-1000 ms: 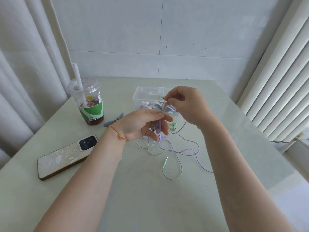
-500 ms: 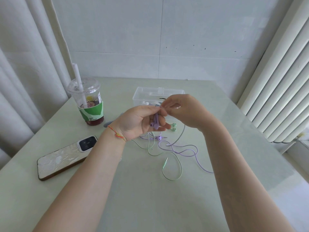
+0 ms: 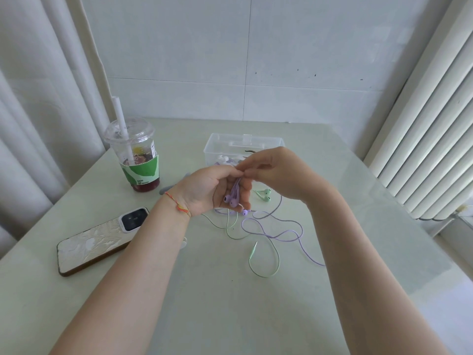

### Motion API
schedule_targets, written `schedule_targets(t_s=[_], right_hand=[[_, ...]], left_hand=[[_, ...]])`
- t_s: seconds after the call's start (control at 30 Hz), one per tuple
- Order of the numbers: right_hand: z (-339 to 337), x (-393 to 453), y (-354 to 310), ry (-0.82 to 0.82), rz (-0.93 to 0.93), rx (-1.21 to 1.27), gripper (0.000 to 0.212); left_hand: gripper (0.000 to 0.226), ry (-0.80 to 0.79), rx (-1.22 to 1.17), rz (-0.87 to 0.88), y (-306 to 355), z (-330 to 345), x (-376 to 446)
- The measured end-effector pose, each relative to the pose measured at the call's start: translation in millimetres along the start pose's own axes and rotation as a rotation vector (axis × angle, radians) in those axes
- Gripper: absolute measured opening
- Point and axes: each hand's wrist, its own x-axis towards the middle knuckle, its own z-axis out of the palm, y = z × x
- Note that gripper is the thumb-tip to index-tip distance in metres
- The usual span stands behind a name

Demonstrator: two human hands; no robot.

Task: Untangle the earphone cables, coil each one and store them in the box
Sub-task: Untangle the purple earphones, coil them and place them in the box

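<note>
Left hand (image 3: 204,190) grips purple earphones (image 3: 231,198), buds dangling; right hand (image 3: 279,172) pinches their cable at top, w/ clear box (image 3: 243,144) just beyond, green earphones (image 3: 265,194) on table (image 3: 230,316).

Cup (image 3: 139,160) and phone (image 3: 102,239) crowd left; loose cables (image 3: 271,234) before box (image 3: 244,147).

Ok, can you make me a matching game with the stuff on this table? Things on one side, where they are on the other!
Things:
1. purple earbuds
2. green earbuds
3. phone
4. cup

Places:
A. standing at the far left of the table, with a straw
B. lying flat on the table beside the left forearm
C. hanging in the left hand
D. lying on the table below the right hand

Pairs: 1-C, 2-D, 3-B, 4-A
</note>
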Motion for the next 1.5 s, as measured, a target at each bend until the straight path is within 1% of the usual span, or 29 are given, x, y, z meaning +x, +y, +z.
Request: schedule_targets(t_s=[0.1, 0.2, 0.3, 0.4, 0.47, 0.67, 0.77, 0.9, 0.97, 1.1, 1.23, 1.3, 1.37, 1.4, 1.5], right_hand=[[2, 2, 4, 0.016, 0.001, -0.038, 0.012], [2, 3, 5, 0.001, 0.014, -0.080, 0.008], [3, 3, 4, -0.017, 0.021, -0.123, 0.007], [4, 3, 4, -0.030, 0.019, -0.186, 0.008], [5, 3, 4, -0.040, 0.024, -0.218, 0.010], [3, 1, 4, -0.027, 0.035, -0.161, 0.007], [1, -1, 4, -0.053, 0.026, -0.149, 0.006], [2, 1, 3, -0.010, 0.027, -0.213, 0.008], [2, 2, 5, -0.017, 0.021, -0.220, 0.010], [1, 2, 6, -0.038, 0.016, -0.239, 0.012], [0, 2, 7, -0.019, 0.028, -0.226, 0.011], [0, 2, 8, -0.014, 0.035, -0.214, 0.011], [-1, 2, 9, -0.011, 0.038, -0.208, 0.013], [-1, 2, 9, -0.016, 0.041, -0.205, 0.013], [2, 1, 9, -0.072, 0.058, -0.193, 0.010]], left_hand=[[0.047, 0.008, -0.063, -0.010, 1, 0, 1], [0.046, 0.019, -0.049, -0.064, 0, 0, 2], [0.041, 0.036, 0.024, -0.089, 0, -2, 1], [0.029, 0.048, 0.084, -0.066, 0, 0, 1], [0.027, 0.073, 0.118, -0.038, -2, 1, 1], [0.027, 0.130, 0.168, 0.010, -3, 3, 3], [0.031, 0.150, 0.106, -0.008, -1, 2, 4], [0.031, 0.114, 0.147, -0.080, 1, 6, 2], [0.031, 0.095, 0.147, -0.091, 1, 7, 3], [0.027, 0.090, 0.169, -0.035, -1, 6, 3], [0.026, 0.167, 0.212, 0.051, -5, 3, 7], [0.029, 0.201, 0.221, 0.065, -6, 3, 8], [0.025, 0.217, 0.203, 0.063, -6, 6, 9], [0.023, 0.223, 0.193, 0.069, -5, 7, 10], [0.028, 0.257, 0.167, 0.106, -3, 8, 11]])
